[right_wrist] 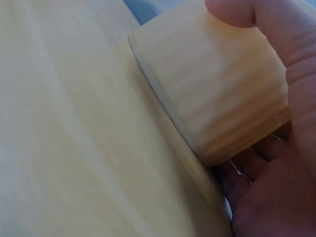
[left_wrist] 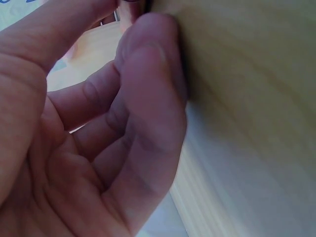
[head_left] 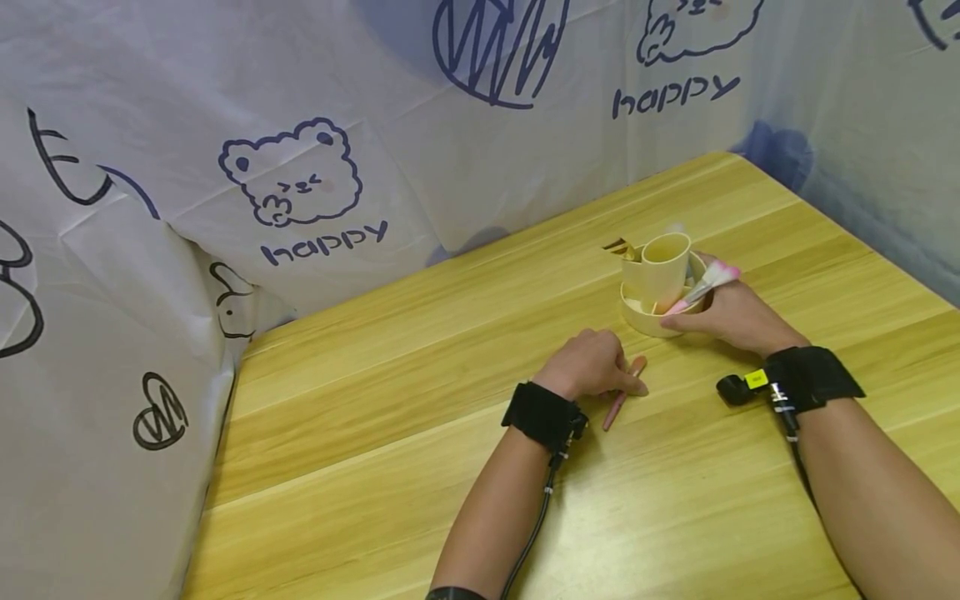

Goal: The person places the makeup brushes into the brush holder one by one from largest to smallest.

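Observation:
A cream round organizer (head_left: pixel 651 323) with an upright cup (head_left: pixel 666 271) stands on the table. My right hand (head_left: pixel 738 317) grips its near right side, thumb on the outer wall; the far fingers are partly hidden. In the right wrist view the thumb lies over the organizer's curved wall (right_wrist: pixel 212 84). A brush with pink and white bristles (head_left: pixel 708 279) leans out of the organizer. To the left, my left hand (head_left: pixel 588 365) pinches a slim pink stick with a tan end (head_left: pixel 617 410), low at the tabletop. Its curled fingers (left_wrist: pixel 153 98) show close up in the left wrist view.
Gold-coloured items (head_left: pixel 622 248) poke out of the organizer's left side. The wooden table (head_left: pixel 375 417) meets white cloth (head_left: pixel 420 167) with drawings at the back and left. Black straps with cameras sit on both wrists, and cables run along the forearms.

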The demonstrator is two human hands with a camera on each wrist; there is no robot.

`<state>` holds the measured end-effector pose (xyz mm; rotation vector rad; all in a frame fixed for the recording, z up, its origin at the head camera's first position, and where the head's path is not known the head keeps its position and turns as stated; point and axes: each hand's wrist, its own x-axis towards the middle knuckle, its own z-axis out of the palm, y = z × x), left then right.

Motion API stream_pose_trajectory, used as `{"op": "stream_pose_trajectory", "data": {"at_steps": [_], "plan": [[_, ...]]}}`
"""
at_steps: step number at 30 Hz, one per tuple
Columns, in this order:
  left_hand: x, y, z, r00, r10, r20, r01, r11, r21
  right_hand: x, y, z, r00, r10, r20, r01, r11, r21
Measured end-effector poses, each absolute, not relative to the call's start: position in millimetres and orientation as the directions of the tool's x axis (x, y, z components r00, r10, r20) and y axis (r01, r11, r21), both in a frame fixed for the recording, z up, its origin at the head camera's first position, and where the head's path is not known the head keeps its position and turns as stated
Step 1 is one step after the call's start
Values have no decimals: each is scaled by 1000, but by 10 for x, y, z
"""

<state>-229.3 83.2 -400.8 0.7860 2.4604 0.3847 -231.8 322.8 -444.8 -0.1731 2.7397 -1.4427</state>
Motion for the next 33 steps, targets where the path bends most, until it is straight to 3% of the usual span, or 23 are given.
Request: {"op": "stream_pose_trajectory", "data": {"at_steps": [33], "plan": [[-2302, 838, -4024, -694, 607, -386, 474, 790, 388, -2293, 3217, -4450, -994, -107, -21, -33, 483, -875]]}}
